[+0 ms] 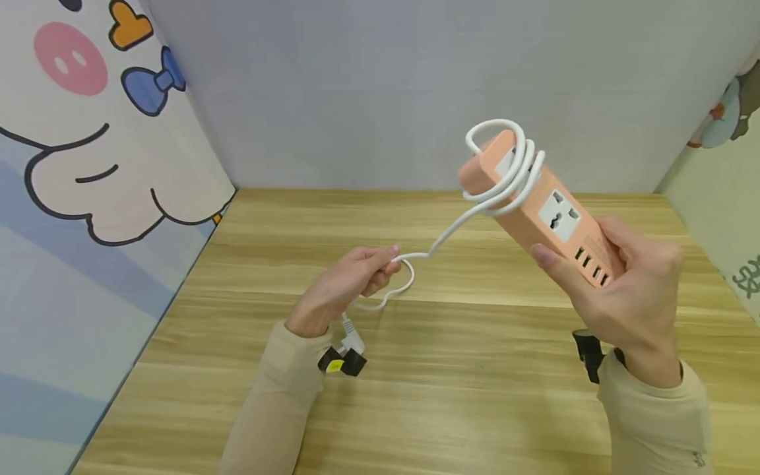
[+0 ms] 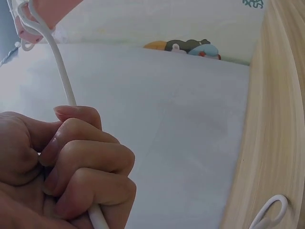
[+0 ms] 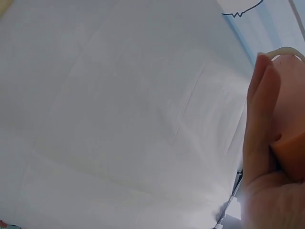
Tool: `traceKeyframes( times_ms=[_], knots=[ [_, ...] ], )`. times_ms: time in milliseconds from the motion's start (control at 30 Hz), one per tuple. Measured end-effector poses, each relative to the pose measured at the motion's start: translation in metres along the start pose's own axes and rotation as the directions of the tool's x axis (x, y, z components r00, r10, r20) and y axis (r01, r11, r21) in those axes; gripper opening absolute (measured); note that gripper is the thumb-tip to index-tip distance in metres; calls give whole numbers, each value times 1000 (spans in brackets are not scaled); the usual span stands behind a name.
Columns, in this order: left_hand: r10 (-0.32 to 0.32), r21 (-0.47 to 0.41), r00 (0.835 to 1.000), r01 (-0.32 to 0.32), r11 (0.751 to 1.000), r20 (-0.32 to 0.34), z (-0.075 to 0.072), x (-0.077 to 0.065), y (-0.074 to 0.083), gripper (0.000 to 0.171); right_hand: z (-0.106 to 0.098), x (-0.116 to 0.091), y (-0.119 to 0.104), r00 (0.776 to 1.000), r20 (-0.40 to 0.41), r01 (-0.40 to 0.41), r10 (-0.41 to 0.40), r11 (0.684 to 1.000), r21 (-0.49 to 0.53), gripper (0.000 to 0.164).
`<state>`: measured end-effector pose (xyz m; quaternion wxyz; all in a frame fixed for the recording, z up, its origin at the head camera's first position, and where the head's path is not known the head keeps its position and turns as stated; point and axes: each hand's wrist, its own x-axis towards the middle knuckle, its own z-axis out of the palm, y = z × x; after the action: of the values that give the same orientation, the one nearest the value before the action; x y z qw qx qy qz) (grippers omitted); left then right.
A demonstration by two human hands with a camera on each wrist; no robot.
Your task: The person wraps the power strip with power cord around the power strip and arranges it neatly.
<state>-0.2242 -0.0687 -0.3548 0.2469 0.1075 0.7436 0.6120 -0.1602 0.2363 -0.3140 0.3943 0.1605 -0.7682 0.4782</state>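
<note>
My right hand (image 1: 638, 290) grips the lower end of an orange power strip (image 1: 528, 227), held tilted above the table with its sockets and USB ports facing up. Several turns of white cord (image 1: 515, 178) wrap around the strip's far end. From there the cord runs down to my left hand (image 1: 347, 280), which pinches it between thumb and fingers. In the left wrist view, curled fingers (image 2: 95, 152) close around the cord (image 2: 59, 67). Past the left hand the cord loops, and its white plug (image 1: 353, 340) lies near the left wrist. The right wrist view shows the strip (image 3: 290, 109) only in part.
A wood-grain table (image 1: 451, 396) lies under both hands. Behind it stands a plain grey-white wall (image 1: 356, 99). Cartoon-printed panels rise at the left (image 1: 136, 171) and right (image 1: 718, 198). Black wrist mounts (image 1: 343, 361) sit on the sleeves.
</note>
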Motion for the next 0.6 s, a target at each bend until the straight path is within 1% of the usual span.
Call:
traceKeyframes(
  times_ms=[133,233,400,500,600],
  knots=[
    [-1,4,1000,1,1000,0,1,2,-1,37,2,-2,-1,999,35,-6,4,998,61,22],
    [2,16,1000,-2,1000,-1,1,3,-3,37,3,-4,-1,997,80,-18,9,994,112,22],
    [2,25,1000,-2,1000,-18,0,5,-3,38,6,-6,1,986,164,-17,-8,989,149,23],
    [0,30,1000,1,1000,-31,0,5,-3,38,6,-7,-1,975,223,-24,-14,986,166,24],
    [-2,27,999,3,1000,-47,-1,5,-3,38,6,-7,-5,950,312,-34,-17,987,159,28]
  ],
)
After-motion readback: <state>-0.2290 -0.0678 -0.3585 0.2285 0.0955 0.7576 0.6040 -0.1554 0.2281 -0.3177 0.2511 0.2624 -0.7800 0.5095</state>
